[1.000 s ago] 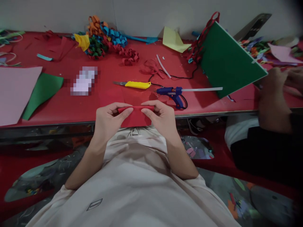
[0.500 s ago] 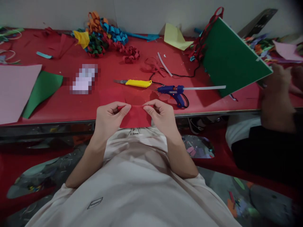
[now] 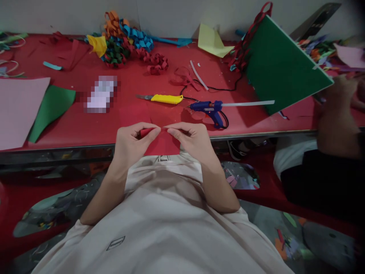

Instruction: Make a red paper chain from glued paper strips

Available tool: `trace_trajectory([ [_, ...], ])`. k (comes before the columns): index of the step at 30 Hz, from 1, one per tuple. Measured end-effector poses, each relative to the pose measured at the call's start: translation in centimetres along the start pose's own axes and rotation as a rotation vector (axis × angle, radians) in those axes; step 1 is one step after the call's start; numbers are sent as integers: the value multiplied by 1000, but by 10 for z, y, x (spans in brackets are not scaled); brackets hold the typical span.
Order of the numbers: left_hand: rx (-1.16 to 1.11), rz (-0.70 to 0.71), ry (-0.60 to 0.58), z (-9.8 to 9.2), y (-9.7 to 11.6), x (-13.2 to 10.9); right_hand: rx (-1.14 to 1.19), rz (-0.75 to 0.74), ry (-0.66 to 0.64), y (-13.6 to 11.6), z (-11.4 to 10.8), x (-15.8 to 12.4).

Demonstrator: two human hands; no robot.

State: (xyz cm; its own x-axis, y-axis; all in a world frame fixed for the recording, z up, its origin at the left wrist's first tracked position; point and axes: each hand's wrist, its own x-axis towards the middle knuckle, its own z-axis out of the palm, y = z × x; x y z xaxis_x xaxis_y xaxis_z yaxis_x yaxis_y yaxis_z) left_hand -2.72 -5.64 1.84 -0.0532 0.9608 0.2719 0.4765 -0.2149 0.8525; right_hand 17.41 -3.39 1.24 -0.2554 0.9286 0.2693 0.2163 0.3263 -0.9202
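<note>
Holding a small piece of red paper (image 3: 163,145) by its upper side, the left hand (image 3: 129,141) and the right hand (image 3: 195,139) are both clamped on it, each with the thumb pressed against the fingers. The fingertips of the two hands are near each other, and at the left hand a part of the paper looks folded or rolled. The paper is at the middle of the front edge of the red table (image 3: 94,129), its lower part hanging in front of the person's body; whether it touches the table, I cannot tell.

Beyond the hands, a yellow cutter (image 3: 167,99) lies with its blade toward the left edge. Just beside it, nearer to the front edge, is a blue glue gun (image 3: 207,107) with a white glue stick (image 3: 248,103) in its back. Near the front left corner lie a pink sheet (image 3: 19,110) and a green paper (image 3: 53,110). Paper chains (image 3: 128,42) are heaped toward the back edge. On the right side, a green board (image 3: 285,68) stands tilted, near another person's hand (image 3: 339,91).
</note>
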Motion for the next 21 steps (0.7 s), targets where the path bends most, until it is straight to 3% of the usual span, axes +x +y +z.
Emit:
trace_trajectory([
  [4, -14, 49, -113, -11, -6, 0, 31, 2, 23, 9, -5, 2],
  [8, -35, 335, -258, -29, -21, -2, 90, 43, 119, 14, -9, 4],
  [10, 87, 506, -256, -33, -25, -3, 103, 59, 124, 13, -8, 5],
  [12, 184, 588, -169, -31, -25, -3, 110, 62, 117, 11, -6, 6],
  [15, 141, 537, -25, -18, -20, -5, 106, 51, 89, 7, -2, 5],
  [21, -222, 174, 94, 11, -10, -6, 43, -29, 40, -2, -9, 0],
])
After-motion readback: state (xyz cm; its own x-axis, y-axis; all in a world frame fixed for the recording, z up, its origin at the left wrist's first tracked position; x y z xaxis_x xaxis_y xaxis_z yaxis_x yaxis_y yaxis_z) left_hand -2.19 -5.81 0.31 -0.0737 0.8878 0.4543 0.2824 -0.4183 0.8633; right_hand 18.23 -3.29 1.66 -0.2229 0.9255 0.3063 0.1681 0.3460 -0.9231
